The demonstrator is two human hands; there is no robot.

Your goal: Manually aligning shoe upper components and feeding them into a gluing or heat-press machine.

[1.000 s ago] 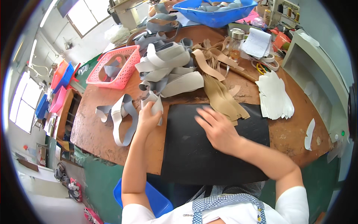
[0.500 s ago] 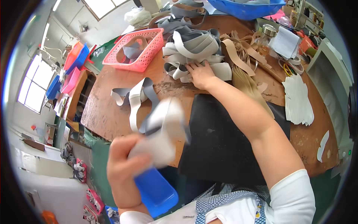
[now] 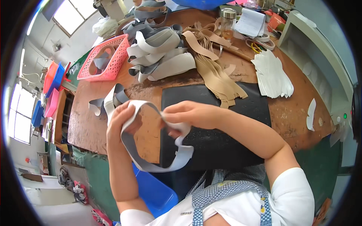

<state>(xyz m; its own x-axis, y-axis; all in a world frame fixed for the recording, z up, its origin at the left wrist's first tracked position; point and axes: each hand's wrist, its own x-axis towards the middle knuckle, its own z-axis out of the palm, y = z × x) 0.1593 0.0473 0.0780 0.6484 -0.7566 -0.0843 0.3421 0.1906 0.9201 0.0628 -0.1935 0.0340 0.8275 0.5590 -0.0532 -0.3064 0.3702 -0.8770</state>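
A fabric strip (image 3: 183,157), white on one face and grey on the other, hangs in a loop between my hands. My left hand (image 3: 122,116) is closed on its left side. My right hand (image 3: 183,115) pinches the other side, with some of its fingers inside the loop and partly blurred. Below the hands, a blue bin (image 3: 158,194) shows near my lap. Behind my left hand lies another white and grey strip (image 3: 109,100) on the table. A black mat (image 3: 218,147) covers the table under and right of my right hand.
Beyond the mat, folded grey-white strips (image 3: 162,49) are heaped beside a pink basket (image 3: 121,56). Tan strips (image 3: 215,75) overlap the mat's far edge. White cut pieces (image 3: 271,71), a lidded glass jar (image 3: 227,24) and a notepad (image 3: 249,22) lie further right, near a grey casing (image 3: 324,66).
My right hand has left the strip heap and come to the strip near my left hand. The strip, blurred before, is now spread into a loop. The whole view has turned rightward.
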